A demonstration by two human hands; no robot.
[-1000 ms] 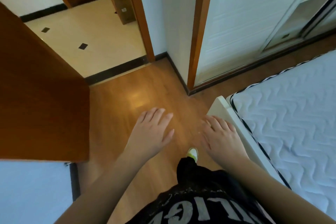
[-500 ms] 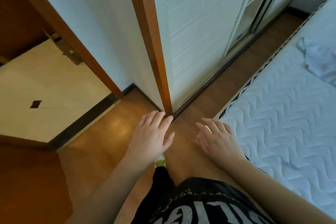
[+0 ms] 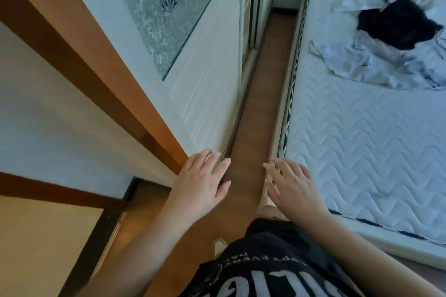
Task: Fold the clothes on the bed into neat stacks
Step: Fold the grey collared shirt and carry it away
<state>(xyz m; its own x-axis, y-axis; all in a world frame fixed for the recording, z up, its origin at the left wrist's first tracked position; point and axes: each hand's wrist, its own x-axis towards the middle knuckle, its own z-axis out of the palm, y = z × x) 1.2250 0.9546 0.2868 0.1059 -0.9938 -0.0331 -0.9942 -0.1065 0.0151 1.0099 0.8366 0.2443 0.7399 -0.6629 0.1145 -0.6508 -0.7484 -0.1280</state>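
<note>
In a narrow bedroom aisle of wood floor (image 3: pixel 255 113), the left hand (image 3: pixel 200 183) and right hand (image 3: pixel 293 185) are hovering with each grip wide and empty at lower centre, while the crumpled clothes (image 3: pixel 386 41) are lying unfolded on the bed (image 3: pixel 357 142), upper right, so folding is seemingly not yet begun.

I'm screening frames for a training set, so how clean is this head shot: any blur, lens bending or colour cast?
Head view: strong wide-angle bending, so the wardrobe door and mattress edge lean and curve; a cool bluish cast over the white surfaces; slight softness on the left hand and right hand; the black garment shows as a dark patch with little detail on the white clothes.
</note>
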